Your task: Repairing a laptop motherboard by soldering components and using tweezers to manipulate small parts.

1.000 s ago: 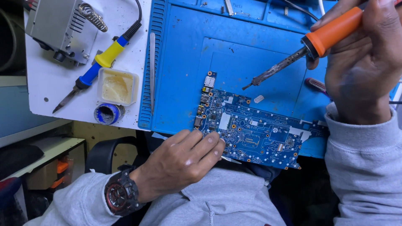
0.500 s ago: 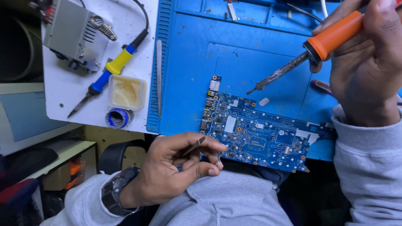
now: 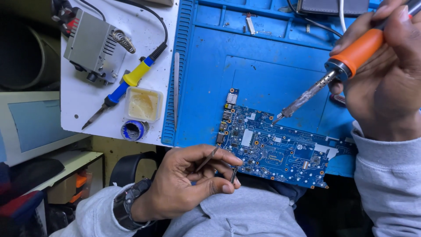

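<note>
A blue circuit board [image 3: 280,147] lies at the near edge of a blue work mat [image 3: 263,66]. My right hand [image 3: 386,83] grips an orange-handled soldering iron [image 3: 333,74]; its dark tip hovers just above the board's upper left part. My left hand [image 3: 188,182] sits below the board's left end, off the mat, with thin metal tweezers [image 3: 221,164] held between thumb and fingers. A dark watch is on my left wrist.
On the white bench to the left stand a grey soldering station [image 3: 90,46], a second iron with a yellow and blue handle [image 3: 125,85], a tub of yellowish flux [image 3: 142,104] and a small round tin [image 3: 133,130]. Spare tweezers [image 3: 176,90] lie along the mat's left rim.
My left hand has lifted off the board's near left corner, drawn back toward me and now holds the tweezers. The soldering iron tip has stayed above the board.
</note>
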